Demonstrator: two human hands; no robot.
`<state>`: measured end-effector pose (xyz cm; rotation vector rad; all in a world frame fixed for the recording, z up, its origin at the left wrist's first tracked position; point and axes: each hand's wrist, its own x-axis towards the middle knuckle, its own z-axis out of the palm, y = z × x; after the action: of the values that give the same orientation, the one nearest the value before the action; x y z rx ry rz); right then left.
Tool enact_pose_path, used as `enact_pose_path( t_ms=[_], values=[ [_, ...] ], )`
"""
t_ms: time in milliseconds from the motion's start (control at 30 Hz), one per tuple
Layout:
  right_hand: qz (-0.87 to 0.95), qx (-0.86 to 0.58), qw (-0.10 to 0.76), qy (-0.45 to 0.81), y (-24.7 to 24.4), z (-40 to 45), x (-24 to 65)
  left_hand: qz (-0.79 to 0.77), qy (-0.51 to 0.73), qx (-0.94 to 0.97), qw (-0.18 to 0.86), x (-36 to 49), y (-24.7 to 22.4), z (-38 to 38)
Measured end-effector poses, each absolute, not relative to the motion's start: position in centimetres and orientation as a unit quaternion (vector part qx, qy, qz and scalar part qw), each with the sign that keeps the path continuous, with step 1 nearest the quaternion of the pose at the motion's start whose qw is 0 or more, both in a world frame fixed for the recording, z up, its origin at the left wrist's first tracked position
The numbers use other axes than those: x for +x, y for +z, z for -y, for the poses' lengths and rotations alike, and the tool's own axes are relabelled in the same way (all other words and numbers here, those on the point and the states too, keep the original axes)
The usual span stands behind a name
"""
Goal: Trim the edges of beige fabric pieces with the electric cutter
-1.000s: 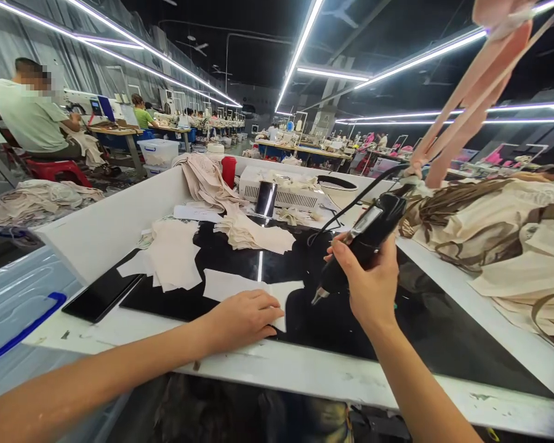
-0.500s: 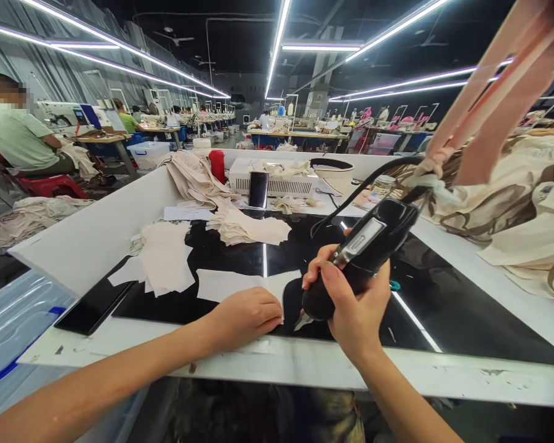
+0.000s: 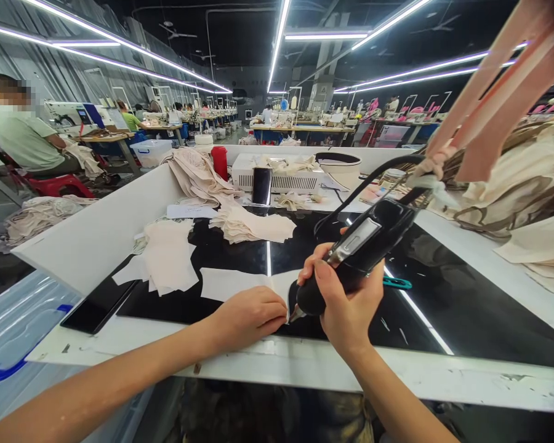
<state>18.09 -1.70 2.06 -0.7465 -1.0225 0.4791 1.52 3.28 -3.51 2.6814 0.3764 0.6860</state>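
Note:
My right hand (image 3: pixel 353 298) is wrapped round a black corded power tool (image 3: pixel 373 237), tilted so its narrow metal tip points down and left. That tip is at the right edge of a pale fabric piece (image 3: pixel 224 284), close beside my left fingertips. With its fingers pressed together, my left hand (image 3: pixel 253 311) pinches the near edge of the same piece, which lies flat on the black glossy board (image 3: pixel 443 289). Pink fabric strips (image 3: pixel 493 123) are tied near the tool's cord end. Right of my right hand lies a small teal-handled tool (image 3: pixel 397 282), partly hidden.
Two stacks of cut cream pieces lie behind the fabric: a left stack (image 3: pixel 170 255) and a back stack (image 3: pixel 253 224). An upright phone (image 3: pixel 261 186) leans against a white vented box (image 3: pixel 295 181). A dark flat slab (image 3: pixel 96 307) is at left. Cloth heaps (image 3: pixel 526 178) crowd the right.
My right hand has moved the black power tool left, bringing its tip to the fabric's edge by my left fingers. More of the teal-handled tool shows. My left hand keeps its pinch.

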Motion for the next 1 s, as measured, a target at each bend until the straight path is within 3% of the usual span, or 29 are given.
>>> enact_pose_path(
  t_ms=[467, 667, 1000],
  values=[
    [0.472, -0.325, 0.789, 0.222, 2.00, 1.69, 18.08, -0.178, 0.238, 0.928, 0.224, 1.85, -2.94, -3.45],
    [0.471, -0.326, 0.789, 0.221, 2.07, 1.68, 18.05, -0.162, 0.263, 0.928, 0.210, 1.96, -3.06, -3.41],
    [0.469, -0.328, 0.790, 0.219, 1.98, 1.64, 18.09, -0.123, 0.201, 0.955, 0.182, 1.05, -3.15, -3.88]
  ],
)
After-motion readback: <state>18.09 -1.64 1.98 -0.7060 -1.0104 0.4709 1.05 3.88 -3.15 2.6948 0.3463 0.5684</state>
